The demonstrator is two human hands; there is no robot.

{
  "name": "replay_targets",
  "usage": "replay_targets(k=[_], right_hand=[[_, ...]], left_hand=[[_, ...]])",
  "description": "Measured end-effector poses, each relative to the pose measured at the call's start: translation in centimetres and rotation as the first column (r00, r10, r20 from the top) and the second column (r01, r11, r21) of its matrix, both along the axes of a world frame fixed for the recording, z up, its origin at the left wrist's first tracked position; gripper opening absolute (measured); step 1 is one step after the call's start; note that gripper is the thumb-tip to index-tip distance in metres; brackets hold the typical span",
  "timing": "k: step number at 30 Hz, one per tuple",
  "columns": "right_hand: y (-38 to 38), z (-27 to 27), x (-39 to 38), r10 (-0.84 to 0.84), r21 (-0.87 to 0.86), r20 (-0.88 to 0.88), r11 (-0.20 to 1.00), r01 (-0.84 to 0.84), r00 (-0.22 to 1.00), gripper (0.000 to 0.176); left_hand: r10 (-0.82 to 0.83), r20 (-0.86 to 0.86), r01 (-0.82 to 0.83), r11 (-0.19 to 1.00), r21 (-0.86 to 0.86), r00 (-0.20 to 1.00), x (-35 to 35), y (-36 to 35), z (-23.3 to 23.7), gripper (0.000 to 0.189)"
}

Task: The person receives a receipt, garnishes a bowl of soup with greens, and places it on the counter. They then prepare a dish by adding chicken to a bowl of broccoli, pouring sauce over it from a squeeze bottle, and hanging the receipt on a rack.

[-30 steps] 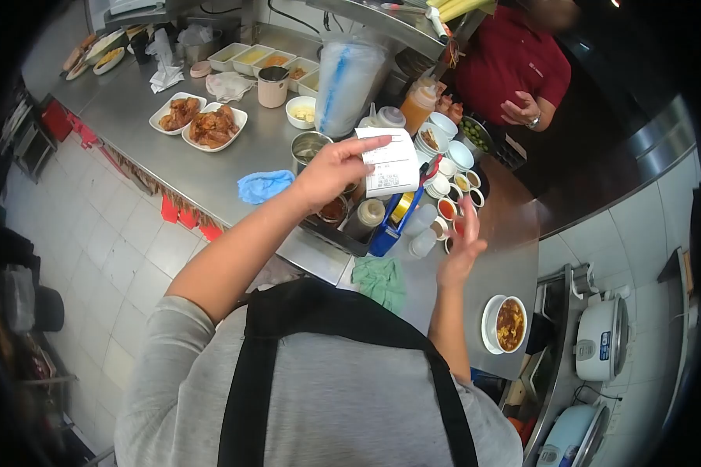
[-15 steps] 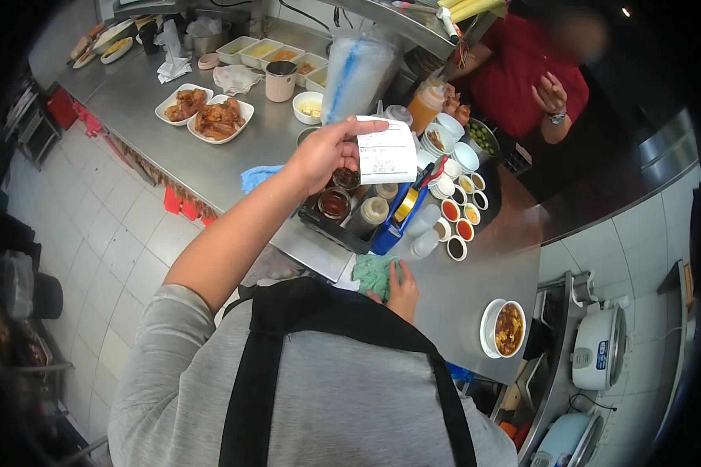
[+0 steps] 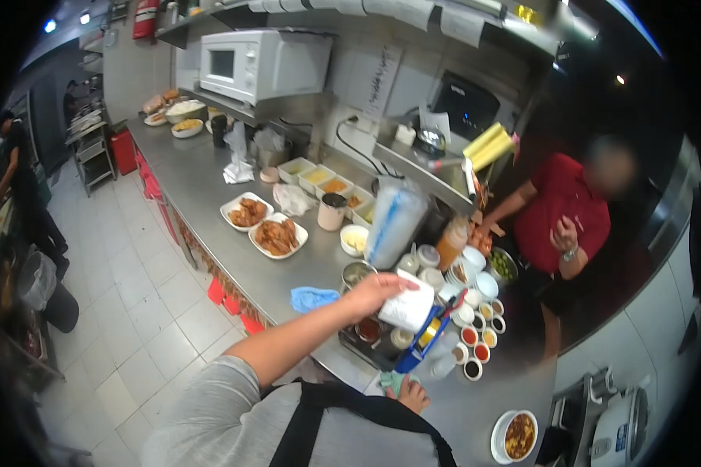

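Observation:
My left hand (image 3: 368,296) is closed, pinching a white printed receipt (image 3: 410,308) over a black rack of jars and bottles. A dark red jar (image 3: 368,330) shows below that hand. Lower down, my right hand (image 3: 413,397) is on a green cloth (image 3: 392,380) on the steel counter, its fingers curled over the edge of the cloth. Between my hands stands a blue tape dispenser (image 3: 414,354) with yellow tape. Just left of my left hand lies a blue cloth (image 3: 313,299).
Two plates of fried chicken (image 3: 277,236) sit farther back. Small sauce cups (image 3: 482,352) cluster at right, with a bowl of soup (image 3: 519,434) nearer me. A microwave (image 3: 263,62) stands on a shelf. A person in a red shirt (image 3: 537,204) stands across the counter; another person is far left.
My view has tilted up, bringing the microwave, shelves and printer into sight. My left hand still holds the receipt, now tilted more. My right hand stays at the green cloth.

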State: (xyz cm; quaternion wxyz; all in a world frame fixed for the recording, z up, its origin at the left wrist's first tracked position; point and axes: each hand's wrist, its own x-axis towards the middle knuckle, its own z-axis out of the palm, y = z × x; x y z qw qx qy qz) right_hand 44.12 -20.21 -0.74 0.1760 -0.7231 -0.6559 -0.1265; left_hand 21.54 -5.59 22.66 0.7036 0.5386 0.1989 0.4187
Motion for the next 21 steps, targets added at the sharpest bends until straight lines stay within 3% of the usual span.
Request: replay_targets(k=[5,9,12,13,14,15,17,18,19,21], right_hand=[[-0.7,-2.3,3.1,0.068,0.095,-0.051,0.993,-0.063,0.996,0.041],[-0.6,0.3,1.4,0.076,0.219,-0.051,0.974,-0.063,0.996,0.034],[-1.8,0.2,3.2,0.089,0.197,-0.249,0.98,-0.039,0.964,0.03],[-2.0,-3.3,6.9,-0.002,0.128,-0.41,0.99,0.06,0.912,0.031],[-1.6,-6.9,9.9,-0.094,0.047,-0.556,0.988,0.145,0.826,0.032],[-2.1,-5.4,8.8,-0.157,0.005,-0.537,0.982,0.19,0.829,0.033],[-4.0,5.2,3.1,-0.292,-0.077,-0.493,0.953,0.293,0.819,0.035],[-2.7,9.1,0.1,-0.066,0.194,-0.706,0.939,0.283,0.705,0.031],[-1.3,12.6,-2.5,0.206,0.443,-0.802,0.835,0.326,0.561,0.027],[0.7,17.4,-5.1,0.491,0.602,-0.693,0.797,0.05,0.528,0.024]], left_hand=[[-0.061,-0.059,0.069,0.988,0.141,0.996,1.1,-0.7,-1.4,0.027],[-0.128,-0.046,0.131,0.987,0.089,0.991,0.0,0.4,-1.7,0.025],[-0.083,-0.085,0.1,0.97,0.221,0.993,-1.9,0.0,-0.9,0.022],[-0.01,-0.075,0.029,0.964,0.266,0.997,-2.6,0.1,-1.1,0.022],[0.129,-0.11,-0.062,0.878,0.474,0.986,-3.5,0.4,-0.8,0.021],[0.264,-0.111,-0.127,0.739,0.662,0.958,-4.5,0.6,-0.3,0.02],[0.278,-0.207,-0.076,0.748,0.66,0.938,-6.0,0.3,1.5,0.017],[0.28,-0.255,-0.048,0.756,0.653,0.926,-6.4,0.1,2.1,0.015],[0.249,-0.21,-0.035,0.72,0.694,0.945,-6.7,0.3,2.6,0.014],[0.172,-0.124,-0.019,0.652,0.758,0.977,-7.1,0.6,3.4,0.011]])
